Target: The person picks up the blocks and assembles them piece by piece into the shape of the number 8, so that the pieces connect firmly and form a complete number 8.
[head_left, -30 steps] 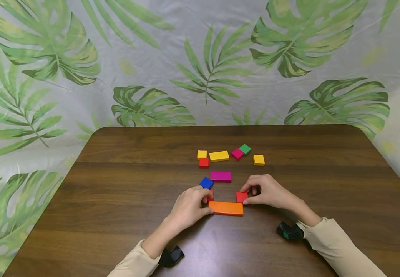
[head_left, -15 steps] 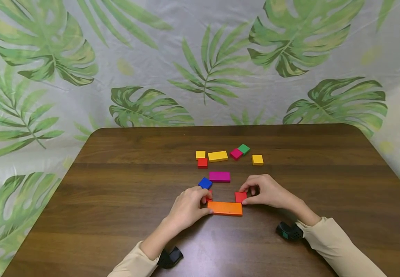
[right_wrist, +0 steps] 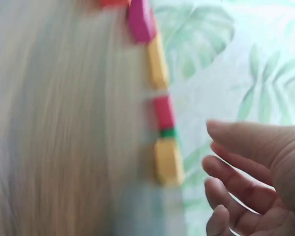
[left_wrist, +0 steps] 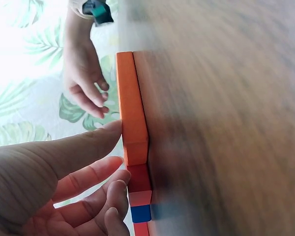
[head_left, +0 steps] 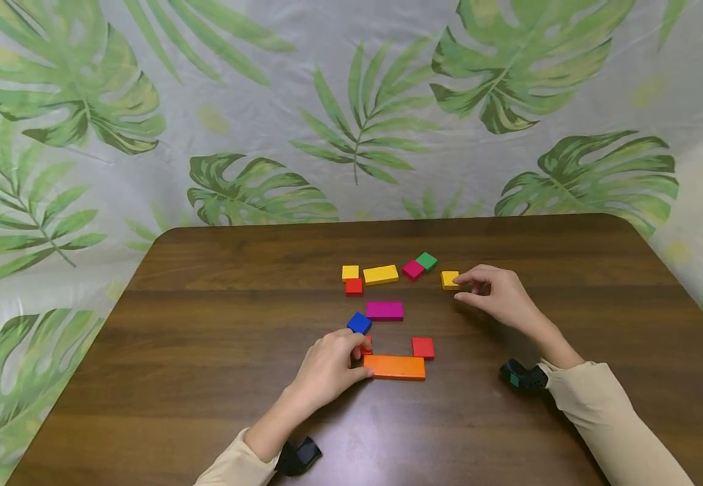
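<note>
My left hand lies at the left end of the long orange block. Its thumb touches that block, and its loosely bent fingers rest by a red square block, which the head view mostly hides behind them. Another red square block sits against the orange block's far side at the right. Further back, my right hand hovers beside a yellow square block, thumb and fingers apart. The right wrist view, blurred, shows a gap between this hand and the yellow block.
Beyond the left fingers lies a blue block, with a magenta block to its right. A back row holds a small yellow block, a red one, a long yellow one, a crimson one and a green one.
My right hand has let go of the right red block and moved back and to the right, to the yellow square block. The left hand has stayed by the orange block.
</note>
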`<state>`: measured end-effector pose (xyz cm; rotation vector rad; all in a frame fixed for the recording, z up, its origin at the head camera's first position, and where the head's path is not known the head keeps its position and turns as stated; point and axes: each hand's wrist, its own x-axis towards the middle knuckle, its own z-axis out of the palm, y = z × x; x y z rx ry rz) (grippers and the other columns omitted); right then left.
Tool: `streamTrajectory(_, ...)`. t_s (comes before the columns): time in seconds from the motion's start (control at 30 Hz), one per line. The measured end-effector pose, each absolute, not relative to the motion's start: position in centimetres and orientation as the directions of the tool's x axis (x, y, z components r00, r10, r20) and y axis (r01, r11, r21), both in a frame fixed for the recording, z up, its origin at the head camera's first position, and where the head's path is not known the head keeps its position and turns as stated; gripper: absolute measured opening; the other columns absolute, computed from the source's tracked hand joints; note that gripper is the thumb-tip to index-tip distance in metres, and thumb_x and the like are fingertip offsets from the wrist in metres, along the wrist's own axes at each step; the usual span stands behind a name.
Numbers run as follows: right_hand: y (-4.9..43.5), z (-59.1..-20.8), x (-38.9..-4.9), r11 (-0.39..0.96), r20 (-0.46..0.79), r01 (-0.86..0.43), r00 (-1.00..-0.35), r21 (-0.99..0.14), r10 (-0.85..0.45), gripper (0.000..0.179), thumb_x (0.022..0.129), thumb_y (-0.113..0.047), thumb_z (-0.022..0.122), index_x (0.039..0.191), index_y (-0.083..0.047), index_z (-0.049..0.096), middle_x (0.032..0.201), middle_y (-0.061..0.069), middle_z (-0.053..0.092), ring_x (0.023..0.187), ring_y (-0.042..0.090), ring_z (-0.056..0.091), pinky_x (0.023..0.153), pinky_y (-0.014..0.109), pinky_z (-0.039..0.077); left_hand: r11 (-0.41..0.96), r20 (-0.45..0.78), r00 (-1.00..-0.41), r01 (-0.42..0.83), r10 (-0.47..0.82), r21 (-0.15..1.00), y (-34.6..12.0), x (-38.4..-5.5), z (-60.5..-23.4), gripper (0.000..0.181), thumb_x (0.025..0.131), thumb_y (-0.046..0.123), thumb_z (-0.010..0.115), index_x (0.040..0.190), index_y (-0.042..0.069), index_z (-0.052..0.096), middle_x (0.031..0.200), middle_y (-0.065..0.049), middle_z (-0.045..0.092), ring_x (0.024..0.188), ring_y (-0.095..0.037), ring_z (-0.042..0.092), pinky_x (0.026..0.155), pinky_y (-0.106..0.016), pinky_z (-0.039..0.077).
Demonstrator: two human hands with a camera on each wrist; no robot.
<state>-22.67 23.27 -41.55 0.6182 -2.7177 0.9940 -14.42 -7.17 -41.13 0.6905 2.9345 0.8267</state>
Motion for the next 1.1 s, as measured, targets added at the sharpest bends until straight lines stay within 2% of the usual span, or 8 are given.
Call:
streamTrajectory(0.2,24.2,-42.7,-24.5,0.738,0.292,-0.374,-0.924,-0.562,-0.246,0.021,0.08,-0.011,0.073,0.1,-0.005,0.071,0.093,0.011,0.069,0.066,-0.001,0.048,0.061,0.02,0.04,0.762,0.11,-0.905,0.407,0.411,0.503,-7.3,-14.4,-41.2,0.025,0.07,0.024,0.082,0.088,0.013,0.068,0.074,0.002,0.057,0.065,-0.005,0.047,0.056,-0.017,0.037)
streamTrajectory(0.5,23.9,-43.3,-25.4,0.755,0.261,-0.379,-0.924,-0.535,-0.279,0.026,0.079,-0.014,0.073,0.103,-0.004,0.071,0.094,0.012,0.068,0.067,0.005,0.049,0.06,0.021,0.039,0.762,0.108,-0.904,0.408,0.413,0.504,-7.2,-14.3,-41.3,0.026,0.07,0.024,0.082,0.088,0.012,0.068,0.073,0.002,0.057,0.064,-0.004,0.047,0.055,-0.016,0.037)
streamTrajectory(0.87,22.8,-43.2,-24.1,0.683,0.189,-0.462,-0.879,-0.566,-0.439,0.023,0.077,-0.012,0.075,0.1,-0.009,0.072,0.096,0.007,0.069,0.069,0.003,0.047,0.061,0.019,0.041,0.757,0.108,-0.901,0.414,0.42,0.505,-7.3,-14.4,-41.4,0.026,0.071,0.022,0.082,0.09,0.011,0.068,0.073,0.002,0.057,0.064,-0.004,0.046,0.054,-0.017,0.037)
streamTrajectory(1.1,21.4,-42.6,-23.3,0.624,0.176,-0.534,-0.822,-0.571,-0.542,0.024,0.076,-0.013,0.075,0.1,-0.01,0.073,0.098,0.003,0.069,0.079,0.013,0.057,0.064,0.02,0.045,0.75,0.123,-0.898,0.422,0.422,0.509,-7.4,-14.4,-41.3,0.026,0.07,0.022,0.082,0.09,0.01,0.068,0.073,0.002,0.056,0.063,-0.004,0.045,0.054,-0.016,0.036)
